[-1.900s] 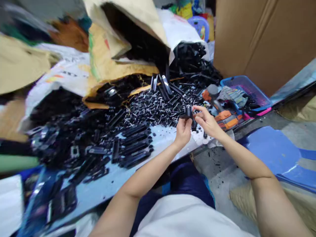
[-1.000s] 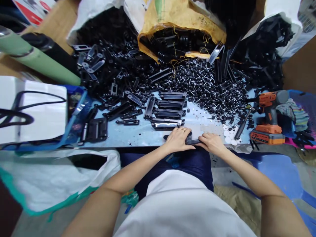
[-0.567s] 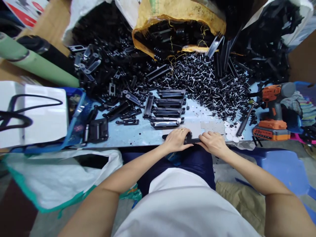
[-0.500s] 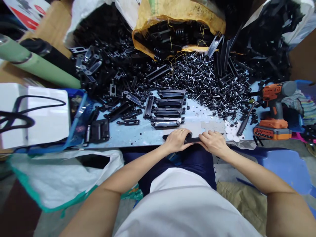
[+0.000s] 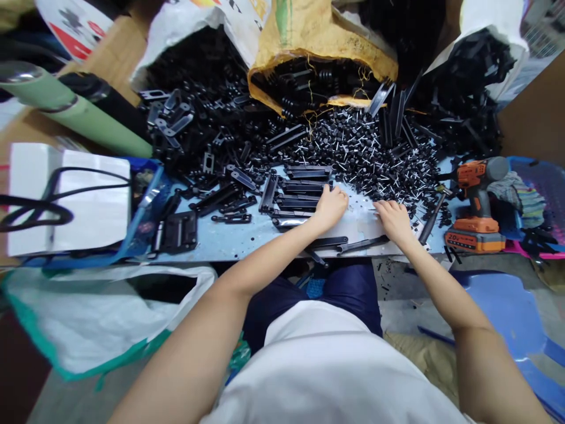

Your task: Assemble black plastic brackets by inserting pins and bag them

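Note:
My left hand (image 5: 332, 209) is at the right end of a row of black plastic bar parts (image 5: 302, 187). Its fingers are curled together, and whatever is between them is hidden. To the right, my right hand (image 5: 394, 219) lies low over the table at the near edge of a heap of black-headed pins (image 5: 375, 147) with silver shafts. Its fingers are bent and pressed together, and a thin dark sliver shows at their tips, too small to name. Below the hands, a black bar (image 5: 329, 241) and a slimmer black arm piece (image 5: 362, 244) lie at the table's front edge.
An orange cordless drill (image 5: 477, 200) stands at the right, with a hammer (image 5: 432, 218) beside it. A yellow sack (image 5: 300, 41) spills black parts at the back. At the left are a blue basket (image 5: 163, 176) and a black block (image 5: 176, 231).
Both hands have let go of the black part they held at the front edge. The left hand moved forward to the row of bars, the right forward toward the pins. The view shifted slightly.

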The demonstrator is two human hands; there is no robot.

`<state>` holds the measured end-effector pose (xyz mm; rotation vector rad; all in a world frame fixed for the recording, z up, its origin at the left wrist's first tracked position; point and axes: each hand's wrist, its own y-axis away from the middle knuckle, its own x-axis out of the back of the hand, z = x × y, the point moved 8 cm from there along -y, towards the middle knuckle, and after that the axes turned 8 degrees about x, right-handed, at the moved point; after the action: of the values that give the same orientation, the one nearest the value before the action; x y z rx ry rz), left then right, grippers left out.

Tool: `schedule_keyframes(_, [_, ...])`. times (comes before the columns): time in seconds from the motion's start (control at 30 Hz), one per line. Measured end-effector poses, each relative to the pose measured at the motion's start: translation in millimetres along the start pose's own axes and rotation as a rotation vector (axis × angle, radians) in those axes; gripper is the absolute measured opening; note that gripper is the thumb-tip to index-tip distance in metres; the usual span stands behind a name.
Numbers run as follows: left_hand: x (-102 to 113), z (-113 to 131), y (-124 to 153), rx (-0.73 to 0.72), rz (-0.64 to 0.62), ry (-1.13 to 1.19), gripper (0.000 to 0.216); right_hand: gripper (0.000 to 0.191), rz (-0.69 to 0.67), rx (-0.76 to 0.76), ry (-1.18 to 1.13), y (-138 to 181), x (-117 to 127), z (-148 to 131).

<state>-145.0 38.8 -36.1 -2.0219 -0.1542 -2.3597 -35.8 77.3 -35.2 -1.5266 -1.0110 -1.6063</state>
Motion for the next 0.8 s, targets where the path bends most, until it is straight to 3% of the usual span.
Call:
schedule_keyframes(0.1, [6.2, -7.1, -31.8, 0.07, -0.066, -0.01, 0.028, 0.031, -0.027, -0.019, 0.008, -11.6, 1.5, 11.1])
schedule_keyframes(0.2, [20.6, -20.2, -21.6, 0.132, 0.017, 0.229, 0.022, 0.023, 0.003, -0.048, -0.16, -10.8, -1.0, 13.2])
schedule_keyframes(0.3, [24.2, -54.6, 29.1, 0.286, 0.115, 0.727, 0.018, 0.02, 0.037, 0.034, -0.425, -4.9, -3.1, -1.0])
schedule_keyframes(0.4, [-8.1, -91.2, 92.7, 0.577, 0.018, 1.343, 0.021, 0.019, 0.001, 0.167, -0.651, -2.7, -0.2, -24.9])
schedule_keyframes(0.5, [-41.2, -104.8, 138.9, 0.821, -0.073, 1.706, 0.027, 0.017, -0.108, 0.248, -0.648, -6.2, 4.0, -47.1])
schedule_keyframes(0.63, [-55.0, -104.3, 154.4, 0.917, -0.082, 1.796, 0.026, 0.018, -0.219, 0.338, -0.42, -12.3, 11.5, -73.6])
schedule_keyframes(0.8, [-48.5, -95.5, 141.2, 0.776, -0.129, 1.645, 0.026, 0.025, -0.337, 0.442, -0.133, -16.6, 10.9, -103.8])
